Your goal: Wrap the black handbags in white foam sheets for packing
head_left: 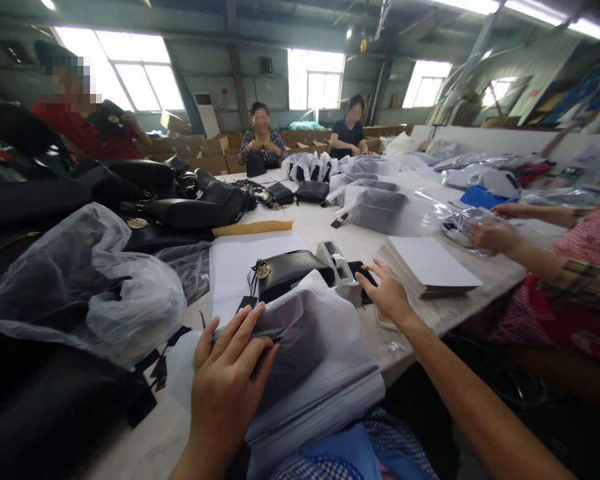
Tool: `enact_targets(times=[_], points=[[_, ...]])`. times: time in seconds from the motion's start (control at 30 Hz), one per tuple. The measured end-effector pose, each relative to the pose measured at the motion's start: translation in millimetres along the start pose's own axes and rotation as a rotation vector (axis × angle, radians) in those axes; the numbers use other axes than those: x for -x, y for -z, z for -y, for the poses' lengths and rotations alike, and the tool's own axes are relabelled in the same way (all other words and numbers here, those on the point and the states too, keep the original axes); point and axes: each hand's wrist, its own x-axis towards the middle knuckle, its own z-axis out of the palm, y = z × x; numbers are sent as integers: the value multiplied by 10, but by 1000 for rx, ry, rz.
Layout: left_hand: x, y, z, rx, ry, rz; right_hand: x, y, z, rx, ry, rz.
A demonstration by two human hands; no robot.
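My left hand (233, 367) lies with its fingers stretched out on white tissue paper (325, 387), which covers a dark bag (300, 333) on the table edge in front of me. My right hand (390, 290) is over the table with fingers apart, beside a grey tape dispenser (345, 273) and a small black piece (363, 283). Whether its fingertips touch the black piece I cannot tell. Just beyond the paper lies a black leather bag (293, 272) with a round gold charm (263, 271) and a black tag (247, 304).
Black bags (195, 210) and a crumpled translucent plastic bag (135, 293) crowd the left. A stack of white card sheets (433, 263) stands right of my right hand. Wrapped bags (375, 207) line the middle. A co-worker's hands (495, 233) handle clear plastic at right; other people sit beyond.
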Motion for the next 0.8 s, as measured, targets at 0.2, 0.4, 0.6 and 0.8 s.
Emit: enact_targets(times=[0.2,0.4,0.6,0.8], points=[[-2,-9,-16,4,-2,-18,-202,-272,-152,-179,-182,168],[6,-27,0,-7,-6,-34,-71,-285,-59,-364,-223,77],[11,-25,-4,-13,9,-15,229,-111,35,-548,-223,-40],[4,-14,-3,-3,-1,-17,504,-156,-94,-659,-467,95]])
